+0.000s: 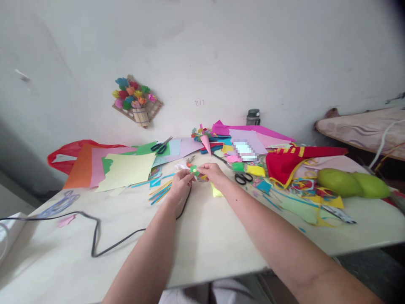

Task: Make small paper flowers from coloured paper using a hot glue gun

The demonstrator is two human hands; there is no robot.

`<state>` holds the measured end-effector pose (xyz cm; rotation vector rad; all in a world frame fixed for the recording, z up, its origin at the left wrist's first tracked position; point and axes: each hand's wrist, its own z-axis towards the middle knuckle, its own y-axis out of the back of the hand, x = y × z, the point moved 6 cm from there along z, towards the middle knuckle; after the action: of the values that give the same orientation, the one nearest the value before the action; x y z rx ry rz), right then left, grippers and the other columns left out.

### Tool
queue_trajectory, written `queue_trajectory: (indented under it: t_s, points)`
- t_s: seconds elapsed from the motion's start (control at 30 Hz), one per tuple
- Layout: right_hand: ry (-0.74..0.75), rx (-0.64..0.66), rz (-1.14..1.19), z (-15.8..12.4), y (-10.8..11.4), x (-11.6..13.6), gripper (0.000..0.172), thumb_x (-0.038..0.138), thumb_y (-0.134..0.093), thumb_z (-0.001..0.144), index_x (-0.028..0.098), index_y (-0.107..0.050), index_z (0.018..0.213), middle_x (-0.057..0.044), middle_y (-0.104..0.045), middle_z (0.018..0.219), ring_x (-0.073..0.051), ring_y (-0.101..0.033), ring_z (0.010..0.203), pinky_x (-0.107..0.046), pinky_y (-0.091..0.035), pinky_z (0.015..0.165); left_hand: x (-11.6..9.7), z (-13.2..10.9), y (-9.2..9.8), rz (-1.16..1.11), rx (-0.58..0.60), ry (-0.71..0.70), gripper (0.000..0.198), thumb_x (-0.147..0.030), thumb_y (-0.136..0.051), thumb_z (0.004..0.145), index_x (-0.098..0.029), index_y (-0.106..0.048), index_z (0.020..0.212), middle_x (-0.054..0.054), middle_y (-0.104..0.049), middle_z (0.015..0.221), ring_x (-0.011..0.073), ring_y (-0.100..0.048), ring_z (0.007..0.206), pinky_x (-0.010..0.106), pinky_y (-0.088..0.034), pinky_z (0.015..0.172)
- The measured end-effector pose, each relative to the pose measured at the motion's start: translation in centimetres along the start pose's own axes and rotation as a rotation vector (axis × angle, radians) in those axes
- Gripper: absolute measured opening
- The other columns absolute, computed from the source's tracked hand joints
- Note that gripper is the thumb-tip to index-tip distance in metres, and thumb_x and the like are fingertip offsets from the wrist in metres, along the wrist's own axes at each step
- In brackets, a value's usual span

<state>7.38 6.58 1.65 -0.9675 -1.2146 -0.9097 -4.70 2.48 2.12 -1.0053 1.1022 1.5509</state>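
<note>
A small green paper piece with a pale yellow centre (194,170), like a little flower, is held up over the middle of the table. My left hand (182,181) pinches it from the left. From the right, my right hand (212,174) has its closed fingertips at the same piece's edge. Something small and yellow shows under the right fingers, too blurred to name. Beside my left wrist lie thin blue and orange paper strips (161,192). A bright yellow scrap (217,190) sits below my right hand.
Black-handled scissors (243,178) lie right of my hands; another pair (161,146) rests on coloured sheets (126,171). A black cord (96,232) crosses the left side. Rightward are red cloth (284,164), a green pillow-like object (351,183) and a cutter (338,214). A paper bouquet (205,141) stands behind.
</note>
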Motion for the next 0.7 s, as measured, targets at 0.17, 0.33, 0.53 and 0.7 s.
queue_trajectory:
  t_s: [0.17,0.33,0.53,0.7]
  points:
    - [0.014,-0.008,-0.017,0.25,0.07,-0.28,0.013,0.026,-0.061,0.066,0.013,-0.06,0.067,-0.001,-0.057,0.053,-0.008,-0.052,0.05,-0.016,-0.03,0.041,-0.04,-0.03,-0.07,-0.034,0.011,0.011,0.017,-0.031,-0.056,0.065,-0.015,-0.055,0.062,0.004,-0.059,0.06,0.0106,-0.049,0.052,0.022,-0.035,0.047]
    - [0.011,-0.006,-0.008,0.25,0.02,-0.32,0.017,0.029,-0.064,0.063,0.012,-0.059,0.066,-0.001,-0.057,0.053,-0.008,-0.052,0.05,-0.016,-0.03,0.041,0.05,0.01,-0.1,-0.047,0.025,-0.001,0.018,-0.032,-0.058,0.065,-0.015,-0.055,0.062,0.005,-0.06,0.062,0.0103,-0.048,0.053,0.021,-0.034,0.047]
    - [0.012,-0.014,-0.009,0.13,0.04,-0.14,0.018,0.029,-0.064,0.062,0.013,-0.058,0.063,-0.001,-0.057,0.052,-0.009,-0.052,0.05,-0.017,-0.03,0.041,0.28,0.15,-0.15,-0.066,0.02,0.01,0.017,-0.031,-0.06,0.063,-0.015,-0.055,0.062,0.004,-0.061,0.06,0.01,-0.048,0.051,0.021,-0.033,0.045]
    - [0.001,-0.009,-0.011,0.09,0.0,-0.14,0.015,0.027,-0.062,0.063,0.013,-0.057,0.062,-0.001,-0.057,0.052,-0.008,-0.052,0.048,-0.017,-0.03,0.041,0.32,0.22,-0.12,-0.105,0.011,0.022,0.018,-0.03,-0.061,0.062,-0.015,-0.052,0.06,0.003,-0.06,0.059,0.0095,-0.048,0.05,0.02,-0.032,0.045]
